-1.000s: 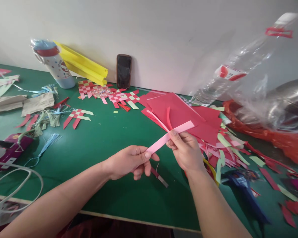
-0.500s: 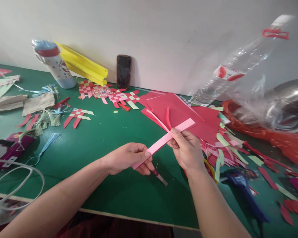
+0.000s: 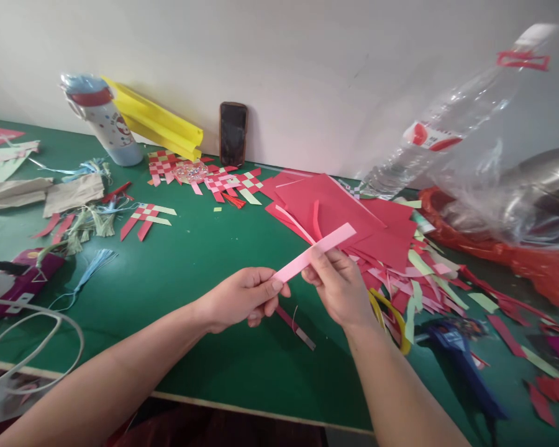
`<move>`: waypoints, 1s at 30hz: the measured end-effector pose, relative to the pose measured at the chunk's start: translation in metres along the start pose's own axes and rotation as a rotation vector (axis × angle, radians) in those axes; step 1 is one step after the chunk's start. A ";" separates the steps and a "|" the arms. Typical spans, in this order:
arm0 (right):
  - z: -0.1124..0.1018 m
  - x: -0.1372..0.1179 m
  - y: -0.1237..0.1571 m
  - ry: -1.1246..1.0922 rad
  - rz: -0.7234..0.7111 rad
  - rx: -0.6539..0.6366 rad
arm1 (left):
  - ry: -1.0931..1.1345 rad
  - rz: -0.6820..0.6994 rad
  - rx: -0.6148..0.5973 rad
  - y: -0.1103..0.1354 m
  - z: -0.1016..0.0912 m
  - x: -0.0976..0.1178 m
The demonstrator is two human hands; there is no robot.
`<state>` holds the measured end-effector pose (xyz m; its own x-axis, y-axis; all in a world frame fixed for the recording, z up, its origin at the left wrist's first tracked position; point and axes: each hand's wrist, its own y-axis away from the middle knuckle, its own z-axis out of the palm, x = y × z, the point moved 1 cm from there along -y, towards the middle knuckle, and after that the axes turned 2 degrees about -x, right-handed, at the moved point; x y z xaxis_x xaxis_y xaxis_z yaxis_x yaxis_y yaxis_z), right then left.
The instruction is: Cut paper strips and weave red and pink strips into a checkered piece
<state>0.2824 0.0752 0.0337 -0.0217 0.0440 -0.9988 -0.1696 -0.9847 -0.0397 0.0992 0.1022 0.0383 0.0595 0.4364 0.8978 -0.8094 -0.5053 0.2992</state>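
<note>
A pink paper strip (image 3: 333, 239) slants up to the right above the green table. My left hand (image 3: 245, 295) pinches its lower end between thumb and fingers. Farther up, my right hand (image 3: 335, 282) grips the same strip with the thumb on top; the upper end sticks out past the fingers. Beneath my hands, a slim tool with a dark red handle and a metal tip (image 3: 304, 338) lies on the table. Red paper sheets (image 3: 345, 217) are stacked just behind the strip, with narrow curled strips on their left edge.
Woven paper pieces (image 3: 221, 181) and a phone (image 3: 233, 133) stand along the wall. Paper scraps (image 3: 423, 279), yellow-handled scissors (image 3: 404, 332) and a blue glue gun (image 3: 466, 366) lie on the right. A tilted plastic bottle (image 3: 447, 118), a flask (image 3: 105, 121) and tassels (image 3: 93, 268) are around.
My right hand has slid down and left, closer to my left hand. The pink strip's upper end has shifted left, and its lower end no longer pokes out below my left hand.
</note>
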 end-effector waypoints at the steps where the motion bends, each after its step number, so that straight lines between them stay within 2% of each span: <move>1: 0.002 -0.001 0.001 0.055 0.011 -0.050 | -0.010 0.003 0.020 0.000 0.000 0.000; 4: 0.010 -0.006 0.005 0.205 0.034 -0.217 | -0.059 0.032 0.083 -0.002 0.001 -0.001; 6: 0.014 -0.009 0.006 0.243 0.038 -0.258 | -0.104 0.057 0.131 -0.004 0.001 -0.003; 10: 0.012 -0.007 0.005 0.236 0.025 -0.218 | -0.147 0.089 0.161 -0.006 0.001 -0.005; 12: 0.006 -0.003 0.003 0.216 0.014 -0.143 | -0.112 0.071 0.140 -0.006 -0.001 -0.004; 15: -0.005 0.000 -0.003 0.075 -0.012 -0.017 | -0.015 0.028 0.109 -0.006 -0.004 -0.003; 17: -0.009 -0.001 -0.006 -0.042 -0.018 0.020 | 0.050 0.014 0.105 -0.006 -0.007 -0.001; 27: -0.004 -0.001 -0.006 -0.168 -0.025 0.041 | 0.190 -0.001 0.107 -0.005 -0.010 0.001; 30: -0.003 0.003 -0.004 -0.102 -0.003 0.002 | 0.188 0.008 0.127 -0.006 -0.010 0.000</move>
<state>0.2856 0.0789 0.0310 -0.1218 0.0641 -0.9905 -0.1719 -0.9842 -0.0425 0.0981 0.1125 0.0338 -0.0663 0.5573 0.8276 -0.7284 -0.5939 0.3416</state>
